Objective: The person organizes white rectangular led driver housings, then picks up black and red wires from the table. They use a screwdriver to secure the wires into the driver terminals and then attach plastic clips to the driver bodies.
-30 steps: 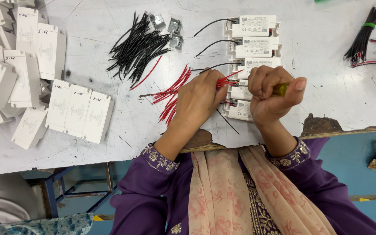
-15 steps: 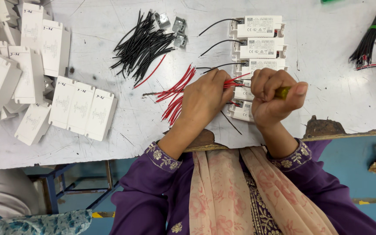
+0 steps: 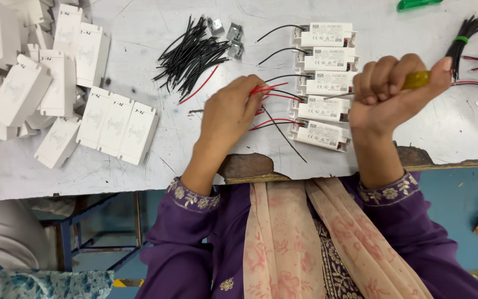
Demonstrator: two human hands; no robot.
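L hand (image 3: pixel 230 113) rests on the table (image 3: pixel 139 166), fingers pinching red wires (image 3: pixel 266 88) by a stack of white boxes (image 3: pixel 322 83) w/ black and red leads. R hand (image 3: pixel 385 91) is a closed fist round a screwdriver (image 3: pixel 416 80) w/ yellow-green handle, shaft aimed at the boxes. Loose black wires (image 3: pixel 192 55) lie up-left, metal clips (image 3: pixel 228 36) just beside them. White covers (image 3: pixel 40 88) piled far left. Tied wire bundle (image 3: pixel 463 41) at right, green tool (image 3: pixel 419 4) at top edge.

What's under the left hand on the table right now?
Red wires stick out from under the left hand, and a black wire runs out beside them across the white table. How the fingers grip the wires is hidden beneath the hand.
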